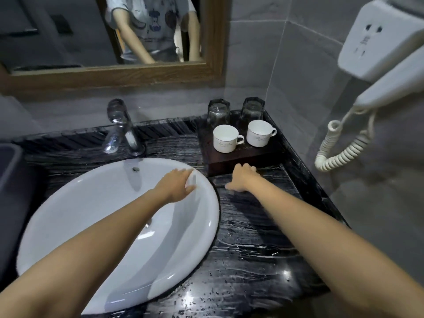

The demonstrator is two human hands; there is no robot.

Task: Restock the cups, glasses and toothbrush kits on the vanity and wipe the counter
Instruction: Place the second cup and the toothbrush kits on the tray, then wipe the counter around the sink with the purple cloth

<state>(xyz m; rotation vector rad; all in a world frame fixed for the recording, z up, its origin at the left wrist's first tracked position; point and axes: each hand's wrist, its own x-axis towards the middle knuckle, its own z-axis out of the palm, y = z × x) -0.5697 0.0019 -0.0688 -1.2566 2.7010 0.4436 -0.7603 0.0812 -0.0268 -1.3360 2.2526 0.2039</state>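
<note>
A dark wooden tray (263, 154) sits at the back right corner of the black marble counter (252, 239). On it stand two white cups (226, 139) (259, 133), and behind them two upturned glasses (218, 112) (252, 110). My right hand (241, 179) touches the tray's front edge with its fingers, thumb spread out on the counter. My left hand (176, 185) reaches over the right rim of the white sink (103, 203) with fingers straight. A small pale patch at its fingertips is too blurred to name. No toothbrush kit is in view.
A chrome faucet (121, 129) stands behind the sink. A wall hair dryer (378, 56) with a coiled cord (339, 148) hangs over the right end. A dark bin (9, 171) sits at far left. Water drops cover the counter's front. A wood-framed mirror (114, 72) hangs above.
</note>
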